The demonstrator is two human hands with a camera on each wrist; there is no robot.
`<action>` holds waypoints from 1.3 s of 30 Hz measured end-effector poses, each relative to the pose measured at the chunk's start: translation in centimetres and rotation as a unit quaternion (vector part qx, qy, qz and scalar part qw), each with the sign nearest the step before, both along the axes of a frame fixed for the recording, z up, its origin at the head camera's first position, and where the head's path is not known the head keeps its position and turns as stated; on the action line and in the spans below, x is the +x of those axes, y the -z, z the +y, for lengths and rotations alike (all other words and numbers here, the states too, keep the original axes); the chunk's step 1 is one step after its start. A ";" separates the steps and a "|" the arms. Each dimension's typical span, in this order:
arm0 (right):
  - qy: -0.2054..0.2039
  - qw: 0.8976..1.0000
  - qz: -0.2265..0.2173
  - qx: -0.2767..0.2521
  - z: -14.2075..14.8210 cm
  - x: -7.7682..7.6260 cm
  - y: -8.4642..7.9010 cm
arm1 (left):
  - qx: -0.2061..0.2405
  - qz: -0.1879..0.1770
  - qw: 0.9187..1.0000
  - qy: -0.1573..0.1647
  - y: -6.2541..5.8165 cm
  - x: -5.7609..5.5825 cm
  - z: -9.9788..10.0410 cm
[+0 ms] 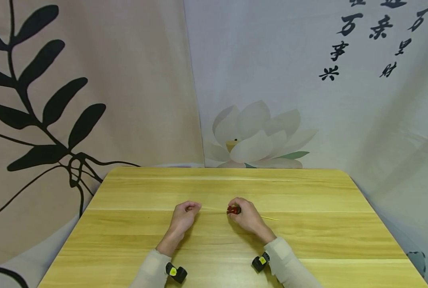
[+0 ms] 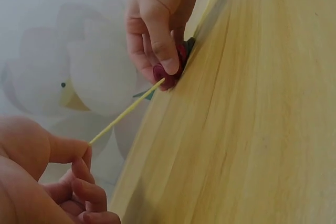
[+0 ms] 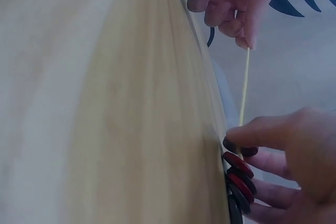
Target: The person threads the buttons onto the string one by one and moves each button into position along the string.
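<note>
A yellow string (image 2: 126,113) runs taut from my left hand to a small stack of red and dark button-like discs (image 3: 240,186). My left hand (image 1: 183,218) pinches one end of the string between thumb and forefinger. To its right, my right hand (image 1: 249,217) grips the discs, with the thumb across them in the left wrist view. The string enters the front red disc, and its other end (image 1: 270,218) comes out beyond the right hand. Fingers partly hide the stack, so how the string passes through all of it cannot be seen.
Both hands are over a light wooden table (image 1: 318,236). A cloth backdrop (image 1: 156,80) with printed leaves, a flower and characters hangs behind it. Black wrist cameras (image 1: 178,274) sit on both sleeves. A dark cable-like curve (image 1: 5,271) shows at lower left.
</note>
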State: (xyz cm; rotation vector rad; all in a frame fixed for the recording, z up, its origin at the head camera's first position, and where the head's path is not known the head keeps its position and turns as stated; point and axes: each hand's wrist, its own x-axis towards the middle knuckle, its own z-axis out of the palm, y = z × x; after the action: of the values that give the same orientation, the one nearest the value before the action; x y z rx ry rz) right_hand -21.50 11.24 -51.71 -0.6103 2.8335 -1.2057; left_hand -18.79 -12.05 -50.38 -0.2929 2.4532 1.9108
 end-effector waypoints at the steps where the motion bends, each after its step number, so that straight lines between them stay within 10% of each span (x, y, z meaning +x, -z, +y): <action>1: 0.000 1.000 -0.001 0.001 0.0 0.0 0.0 | -0.001 0.001 1.000 0.001 0.1 0.0 0.0; 39: -0.006 1.000 -0.002 0.008 0.2 0.1 -0.5 | -0.037 -0.002 0.999 0.011 0.7 -0.2 -0.4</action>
State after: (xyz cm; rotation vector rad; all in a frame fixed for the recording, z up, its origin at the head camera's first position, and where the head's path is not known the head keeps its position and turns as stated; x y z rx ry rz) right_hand -21.41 11.46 -51.18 -0.6232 2.8294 -1.1812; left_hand -18.97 -12.46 -51.09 -0.2699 2.5175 1.8132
